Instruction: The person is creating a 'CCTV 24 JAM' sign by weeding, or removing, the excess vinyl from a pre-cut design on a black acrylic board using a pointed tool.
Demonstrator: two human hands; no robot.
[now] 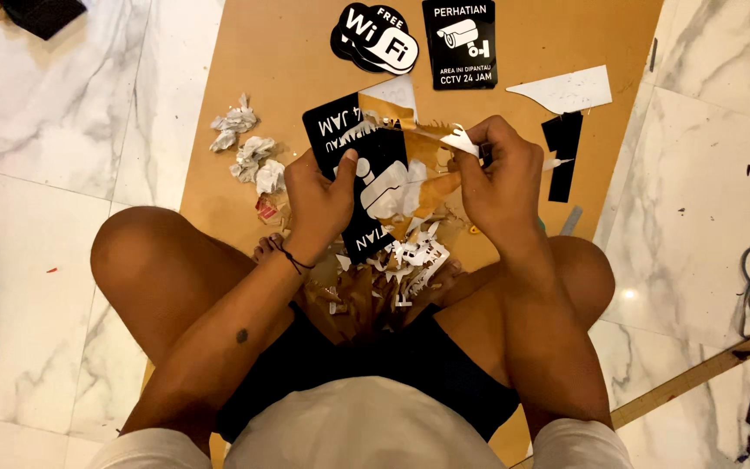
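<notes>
both hands, left hand (321,198) and right hand (498,174), grip a black sign (353,143).

We recorded three signs on the brown board (305,52). A black rectangular sign (366,178) with white markings lay tilted between the left hand (321,204) and the right hand (501,178), its backing partly peeled. At the far edge lay a rounded black-and-white sign (377,36) and, just beside it, an upright black rectangular sign (459,43).
</notes>
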